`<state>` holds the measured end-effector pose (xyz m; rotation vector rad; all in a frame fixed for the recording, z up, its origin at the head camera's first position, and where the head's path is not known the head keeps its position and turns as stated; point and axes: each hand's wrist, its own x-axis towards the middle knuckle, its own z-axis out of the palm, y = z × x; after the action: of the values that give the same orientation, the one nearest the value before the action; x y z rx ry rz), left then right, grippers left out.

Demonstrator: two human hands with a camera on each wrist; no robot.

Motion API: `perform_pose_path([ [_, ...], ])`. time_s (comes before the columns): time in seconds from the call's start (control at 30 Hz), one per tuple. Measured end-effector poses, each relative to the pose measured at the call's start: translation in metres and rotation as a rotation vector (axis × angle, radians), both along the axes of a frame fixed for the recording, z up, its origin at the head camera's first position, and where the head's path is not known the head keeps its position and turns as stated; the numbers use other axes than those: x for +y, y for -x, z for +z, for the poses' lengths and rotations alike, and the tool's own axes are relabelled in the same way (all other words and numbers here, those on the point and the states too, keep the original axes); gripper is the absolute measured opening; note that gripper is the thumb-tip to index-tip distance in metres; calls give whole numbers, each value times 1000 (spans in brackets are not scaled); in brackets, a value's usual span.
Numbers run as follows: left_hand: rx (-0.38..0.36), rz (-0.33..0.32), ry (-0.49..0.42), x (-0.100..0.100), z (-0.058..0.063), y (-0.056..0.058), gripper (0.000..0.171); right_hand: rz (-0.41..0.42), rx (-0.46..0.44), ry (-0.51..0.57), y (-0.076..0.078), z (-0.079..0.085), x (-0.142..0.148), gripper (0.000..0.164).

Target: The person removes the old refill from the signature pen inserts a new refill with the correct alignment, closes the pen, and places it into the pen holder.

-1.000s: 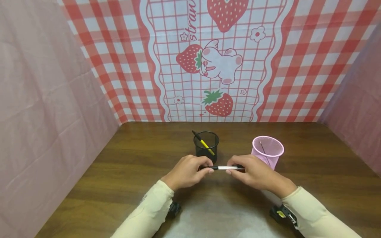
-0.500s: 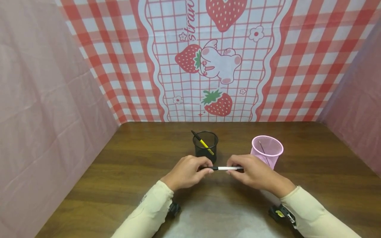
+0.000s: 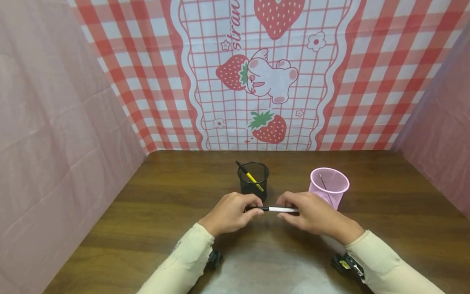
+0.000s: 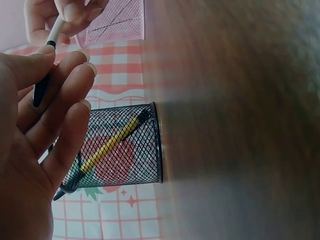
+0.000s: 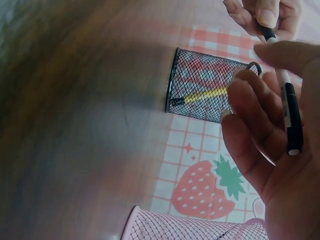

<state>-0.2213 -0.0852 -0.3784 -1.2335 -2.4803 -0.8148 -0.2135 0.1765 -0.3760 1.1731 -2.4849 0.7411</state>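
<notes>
A slim white pen (image 3: 280, 209) with black ends lies level between the two hands, above the table. My left hand (image 3: 233, 212) pinches its black left end between thumb and fingers, as the left wrist view shows. My right hand (image 3: 312, 211) is around the other end, its thumb and index finger spread slightly apart on either side of the white barrel. In the right wrist view, the pen's black end (image 5: 291, 120) lies in front of the right palm, with the thumb (image 5: 287, 52) crossing over the barrel.
Behind the left hand stands a black mesh pen cup (image 3: 254, 181) holding a yellow-and-black pen (image 3: 253, 179). A pink mesh cup (image 3: 332, 188), partly behind the right hand, holds a thin dark stick (image 3: 324, 185). The brown wooden table (image 3: 176, 183) ends at a strawberry-print cloth (image 3: 271, 126).
The right thumb and index finger have loosened from the pen and parted slightly, showing more of its barrel. The left hand stays in place, pinching the pen.
</notes>
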Motion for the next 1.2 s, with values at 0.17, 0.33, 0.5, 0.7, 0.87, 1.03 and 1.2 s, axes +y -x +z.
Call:
perform_pose_path([
  [0.17,-1,-8,5,0,0,0,7,3,-14,-32,-1,1,0,18],
  [0.33,3,-8,6,1,0,0,8,-16,-21,-55,-1,2,1,13],
  [0.5,38,13,-1,2,-1,0,8,10,23,-58,1,-1,2,10],
  [0.7,65,36,5,2,0,0,10,17,46,-38,2,-2,1,9],
  [0.87,54,37,18,1,0,-1,10,-2,44,-24,1,-2,0,9],
  [1.03,30,29,9,2,0,-1,9,5,48,-11,0,-2,2,10],
  [1.2,19,20,-2,2,-1,0,8,21,54,-8,0,0,2,11],
])
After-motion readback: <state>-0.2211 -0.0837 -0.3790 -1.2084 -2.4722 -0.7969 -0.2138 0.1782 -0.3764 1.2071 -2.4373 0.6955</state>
